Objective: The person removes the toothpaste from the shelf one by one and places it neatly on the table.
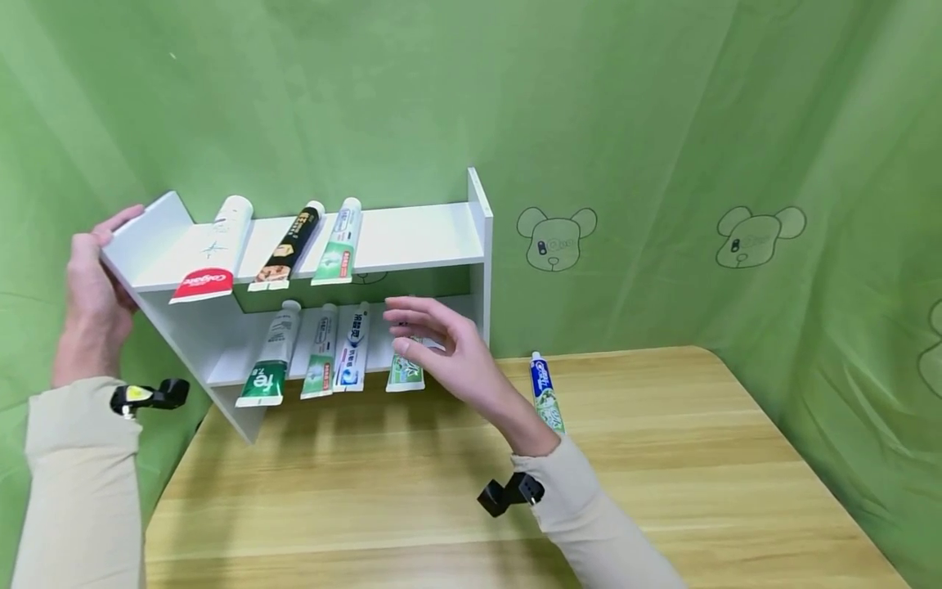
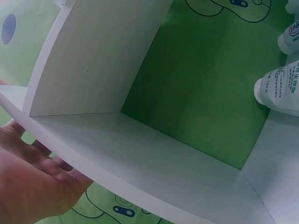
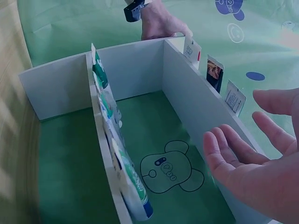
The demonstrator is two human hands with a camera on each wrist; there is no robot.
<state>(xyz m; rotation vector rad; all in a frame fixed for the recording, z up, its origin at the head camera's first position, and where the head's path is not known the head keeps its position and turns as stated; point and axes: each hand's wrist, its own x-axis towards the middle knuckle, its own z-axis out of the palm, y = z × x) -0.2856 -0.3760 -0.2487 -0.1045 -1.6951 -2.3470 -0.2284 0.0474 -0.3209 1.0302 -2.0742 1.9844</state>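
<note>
Left hand (image 1: 91,290): grips the white shelf's (image 1: 412,237) left end panel, tilting it.
Right hand (image 1: 449,352): open, fingers spread just before the green tube (image 1: 405,372) (lower board).
Advice: hold the tilt steady so the tubes stay put.

Staged recording booth: green bear-print backdrop cloth (image 1: 662,123) around a bare wooden table (image 1: 662,474).

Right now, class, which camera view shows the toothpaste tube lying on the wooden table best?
The head view: the toothpaste tube lies whole on the table, right of the white shelf, just beyond the right hand. The left wrist view shows only shelf boards and two other tubes' caps; the right wrist view shows the shelf's tubes, not this one.
</note>
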